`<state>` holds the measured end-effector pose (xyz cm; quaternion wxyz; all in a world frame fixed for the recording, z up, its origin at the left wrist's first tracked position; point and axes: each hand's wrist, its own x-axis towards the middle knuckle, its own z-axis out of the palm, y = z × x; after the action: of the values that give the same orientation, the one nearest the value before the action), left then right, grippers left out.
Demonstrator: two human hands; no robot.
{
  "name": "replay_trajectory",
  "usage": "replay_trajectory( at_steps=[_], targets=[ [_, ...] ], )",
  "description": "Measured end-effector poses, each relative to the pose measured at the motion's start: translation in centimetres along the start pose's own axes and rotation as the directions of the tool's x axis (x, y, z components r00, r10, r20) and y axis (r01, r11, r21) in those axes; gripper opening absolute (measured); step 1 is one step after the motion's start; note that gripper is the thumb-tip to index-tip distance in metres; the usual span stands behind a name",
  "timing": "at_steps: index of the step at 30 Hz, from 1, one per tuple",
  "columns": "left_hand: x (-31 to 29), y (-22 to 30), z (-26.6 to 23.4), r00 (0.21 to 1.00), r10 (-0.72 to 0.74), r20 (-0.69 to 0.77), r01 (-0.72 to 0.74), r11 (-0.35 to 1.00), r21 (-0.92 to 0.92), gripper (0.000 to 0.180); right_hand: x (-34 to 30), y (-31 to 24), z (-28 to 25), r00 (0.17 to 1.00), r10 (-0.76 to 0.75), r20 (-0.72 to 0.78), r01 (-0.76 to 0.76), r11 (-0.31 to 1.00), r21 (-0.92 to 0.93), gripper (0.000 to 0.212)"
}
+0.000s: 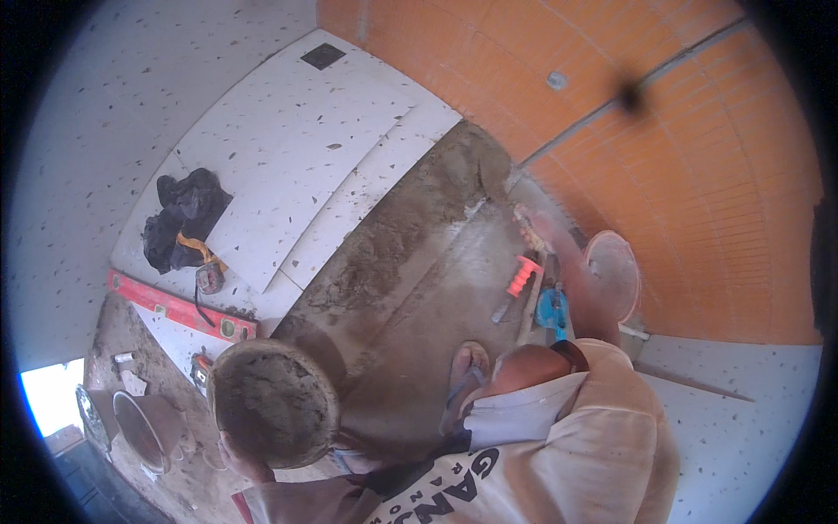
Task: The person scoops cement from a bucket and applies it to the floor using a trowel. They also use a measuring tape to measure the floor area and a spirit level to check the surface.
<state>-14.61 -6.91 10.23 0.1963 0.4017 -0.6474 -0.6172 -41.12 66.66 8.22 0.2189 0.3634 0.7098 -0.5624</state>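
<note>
My left hand (pixel 243 459) grips the rim of a round mortar bucket (pixel 220 367) at lower left, fingers partly hidden by it. Grey-brown wet mortar (pixel 275 406) lies inside. On the right, my right hand (pixel 531 229) reaches low toward the orange wall, smeared by motion; I cannot make out whether it holds anything. Just below it lie a red-handled tool (pixel 522 276), a wooden strip (pixel 530 313) and a blue tool (pixel 552 310). A pinkish bucket (pixel 614 275) stands beside my right forearm. Spread mortar (pixel 384 231) covers the floor strip ahead.
Large white speckled tiles (pixel 288 131) cover the far left floor. On them rest a black plastic bag (pixel 188 210), a tape measure (pixel 209 277) and a red spirit level (pixel 179 307). Another bucket (pixel 148 428) is at lower left. The orange wall (pixel 698 192) bounds the right.
</note>
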Motion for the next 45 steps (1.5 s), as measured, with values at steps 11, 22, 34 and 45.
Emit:
replay_trajectory(
  at_steps=[11, 22, 34, 45],
  targets=[
    [-3.3, 4.8, 3.0, 0.977, 0.124, 0.175, -0.110, 0.990, -0.092, 0.032, -4.2, -3.1, 1.5, 0.997, 0.006, 0.075, 0.008, 0.982, -0.188, 0.040],
    [-0.8, 1.6, 0.9, 0.999, -0.012, 0.034, 0.014, 0.998, -0.063, 0.030, -0.8, -4.6, 4.9, 0.993, -0.113, -0.018, 0.095, 0.903, -0.420, 0.040],
    [1.8, -1.6, -0.4, 0.993, -0.115, -0.017, 0.115, 0.991, 0.061, 0.037, 10.2, -4.7, -1.2, 0.775, -0.627, -0.074, 0.239, 0.400, -0.885, 0.038],
    [0.3, -0.7, -1.3, 0.992, 0.124, 0.037, -0.129, 0.974, 0.184, 0.031, 3.4, -6.8, 2.3, 0.993, -0.112, 0.032, 0.116, 0.933, -0.342, 0.042]
  ],
)
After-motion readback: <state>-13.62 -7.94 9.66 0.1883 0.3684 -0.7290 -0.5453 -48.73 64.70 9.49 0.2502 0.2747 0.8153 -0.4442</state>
